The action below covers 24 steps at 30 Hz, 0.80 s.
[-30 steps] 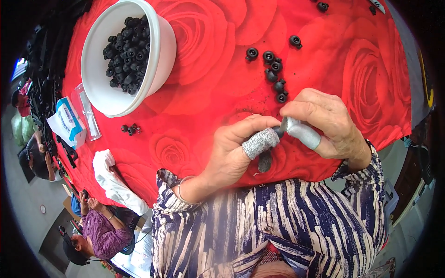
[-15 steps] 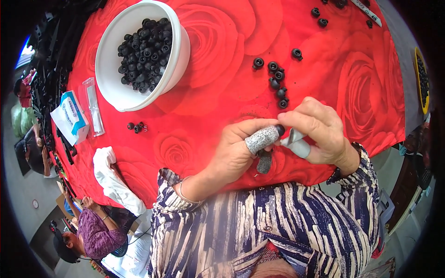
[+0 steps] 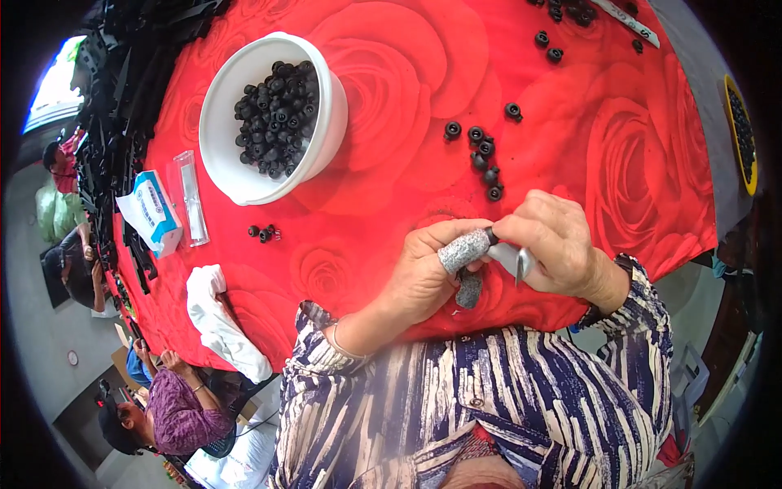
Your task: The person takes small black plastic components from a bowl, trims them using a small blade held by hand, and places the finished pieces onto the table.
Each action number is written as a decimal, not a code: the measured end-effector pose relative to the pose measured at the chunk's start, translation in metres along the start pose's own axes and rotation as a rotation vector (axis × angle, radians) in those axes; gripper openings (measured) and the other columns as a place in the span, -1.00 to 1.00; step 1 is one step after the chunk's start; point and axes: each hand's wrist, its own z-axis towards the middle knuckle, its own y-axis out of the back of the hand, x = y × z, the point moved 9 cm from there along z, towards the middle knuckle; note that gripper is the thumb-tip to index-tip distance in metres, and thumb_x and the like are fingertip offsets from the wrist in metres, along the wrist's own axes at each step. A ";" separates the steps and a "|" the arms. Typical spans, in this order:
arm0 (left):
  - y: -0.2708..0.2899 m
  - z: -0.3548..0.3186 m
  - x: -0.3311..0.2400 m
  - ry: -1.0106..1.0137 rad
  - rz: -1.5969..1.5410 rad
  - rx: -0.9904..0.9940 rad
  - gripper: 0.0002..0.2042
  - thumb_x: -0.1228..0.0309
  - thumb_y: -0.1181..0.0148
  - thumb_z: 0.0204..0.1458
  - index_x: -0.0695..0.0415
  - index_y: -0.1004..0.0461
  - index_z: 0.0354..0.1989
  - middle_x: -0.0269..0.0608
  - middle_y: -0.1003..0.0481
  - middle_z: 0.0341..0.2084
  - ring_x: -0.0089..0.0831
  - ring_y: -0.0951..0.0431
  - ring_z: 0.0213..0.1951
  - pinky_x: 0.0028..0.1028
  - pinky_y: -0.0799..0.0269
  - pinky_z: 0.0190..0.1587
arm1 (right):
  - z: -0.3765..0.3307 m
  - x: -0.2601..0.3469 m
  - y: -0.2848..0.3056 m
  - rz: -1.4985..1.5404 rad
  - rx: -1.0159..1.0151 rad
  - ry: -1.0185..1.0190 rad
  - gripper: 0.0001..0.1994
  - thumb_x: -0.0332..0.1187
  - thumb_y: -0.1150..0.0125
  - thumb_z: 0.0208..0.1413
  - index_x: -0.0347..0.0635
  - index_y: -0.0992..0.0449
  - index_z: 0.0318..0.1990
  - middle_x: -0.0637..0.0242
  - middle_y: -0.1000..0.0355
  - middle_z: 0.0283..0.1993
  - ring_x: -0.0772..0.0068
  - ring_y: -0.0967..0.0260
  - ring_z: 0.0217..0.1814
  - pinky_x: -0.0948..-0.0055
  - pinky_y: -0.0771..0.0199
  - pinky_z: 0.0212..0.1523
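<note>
Above one red worktop (image 3: 366, 220), the left hand (image 3: 428, 277) pinched one black part (image 3: 493, 235), while the right hand (image 3: 555, 248) held one metal tool (image 3: 520, 266), its fingertips at that part. Beyond lay a small clump (image 3: 265, 235), seemingly three pieces, then seven loose parts (image 3: 494, 193), some touching. Farther off, one white bowl (image 3: 331, 134) held a black heap (image 3: 279, 118) too dense to count.

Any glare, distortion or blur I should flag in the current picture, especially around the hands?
Head view: a patch at upper left is blown out to white; head view: corners fall to black and the red tablecloth's right edge bows; head view: left hand and right hand look evenly lit, but the black piece between them is mostly hidden.
</note>
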 end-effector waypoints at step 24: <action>-0.007 -0.003 -0.016 -0.060 0.255 0.052 -0.75 0.51 -0.14 0.12 0.28 -0.46 -0.03 -0.40 -0.41 -0.27 -0.69 -0.40 -0.22 -0.66 -0.30 -0.15 | -0.001 -0.030 -0.009 0.235 0.183 -0.297 -0.77 -0.50 -0.20 -0.06 -0.29 -0.42 -0.20 0.18 -0.32 -0.42 0.17 -0.33 -0.43 0.29 -0.33 -0.46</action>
